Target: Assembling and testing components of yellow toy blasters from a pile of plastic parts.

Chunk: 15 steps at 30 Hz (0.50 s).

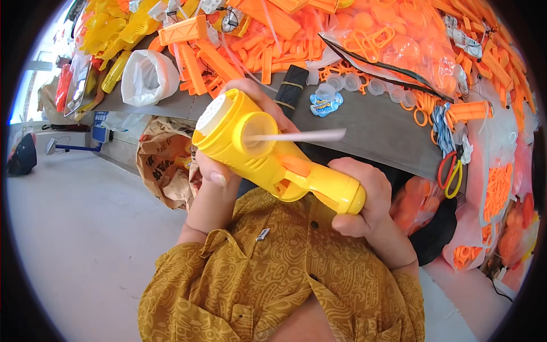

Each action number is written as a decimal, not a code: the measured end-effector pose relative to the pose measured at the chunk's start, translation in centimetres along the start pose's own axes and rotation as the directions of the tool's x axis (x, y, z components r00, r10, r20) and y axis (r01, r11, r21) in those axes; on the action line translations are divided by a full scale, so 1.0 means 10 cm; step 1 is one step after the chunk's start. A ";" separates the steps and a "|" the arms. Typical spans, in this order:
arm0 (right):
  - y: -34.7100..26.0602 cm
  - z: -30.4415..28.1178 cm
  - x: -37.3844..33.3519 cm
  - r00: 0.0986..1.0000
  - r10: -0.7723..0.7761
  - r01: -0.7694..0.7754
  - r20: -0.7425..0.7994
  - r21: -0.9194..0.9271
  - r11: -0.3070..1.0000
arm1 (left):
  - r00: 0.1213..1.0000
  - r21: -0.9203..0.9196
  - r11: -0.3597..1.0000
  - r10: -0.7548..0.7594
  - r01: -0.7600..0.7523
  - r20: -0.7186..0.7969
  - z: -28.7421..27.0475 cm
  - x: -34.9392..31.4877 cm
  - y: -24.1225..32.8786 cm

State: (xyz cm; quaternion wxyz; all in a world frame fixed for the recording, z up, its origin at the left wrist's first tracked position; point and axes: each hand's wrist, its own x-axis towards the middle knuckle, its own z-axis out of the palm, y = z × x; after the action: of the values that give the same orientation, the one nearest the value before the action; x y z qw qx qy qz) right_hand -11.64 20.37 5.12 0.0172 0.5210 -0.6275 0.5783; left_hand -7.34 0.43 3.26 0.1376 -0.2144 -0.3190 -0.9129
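Note:
Above my lap, in front of the table edge, both hands hold a yellow plastic toy bubble gun (pixel 228 145), tilted with its wide end up to the left. My left hand (pixel 212 171) is wrapped round the wide barrel, thumb on the near side, fingers over the far side. A white round face with small holes (pixel 215 112) shows at that end. My right hand (pixel 369 191) grips the rounded end of the handle. A thin whitish stick (pixel 319 135) stands out from the round clear opening in the gun's side. An orange piece (pixel 296 165) shows near the handle.
Orange plastic parts (pixel 268 28) heap over the grey table (pixel 370 134). A white bag-lined tub (pixel 149 78), a black banded block (pixel 292 88) and clear cups (pixel 351 83) stand there. Scissors (pixel 454 179) hang at right; a brown paper bag (pixel 162 157) sits at left.

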 end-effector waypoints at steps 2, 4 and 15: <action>0.00 -0.01 -0.02 0.999 0.022 -0.021 -0.037 0.043 0.999 | 0.995 0.015 0.999 -0.034 0.035 -0.095 0.08 -0.05 0.00; -0.03 -0.06 -0.05 0.946 0.325 -0.321 0.006 0.169 0.932 | 0.981 0.087 0.994 -0.051 0.068 -0.189 0.14 -0.05 0.00; -0.04 -0.09 -0.10 0.836 0.549 -0.531 0.020 0.283 0.799 | 0.880 0.173 0.970 -0.069 0.169 -0.471 0.37 -0.18 -0.03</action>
State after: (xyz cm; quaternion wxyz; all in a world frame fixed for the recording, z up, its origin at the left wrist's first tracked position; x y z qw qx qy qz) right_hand -11.42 21.75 5.07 -0.2012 0.2993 -0.6619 0.6572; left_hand -4.78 3.23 4.91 0.1746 0.0444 -0.3840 -0.9056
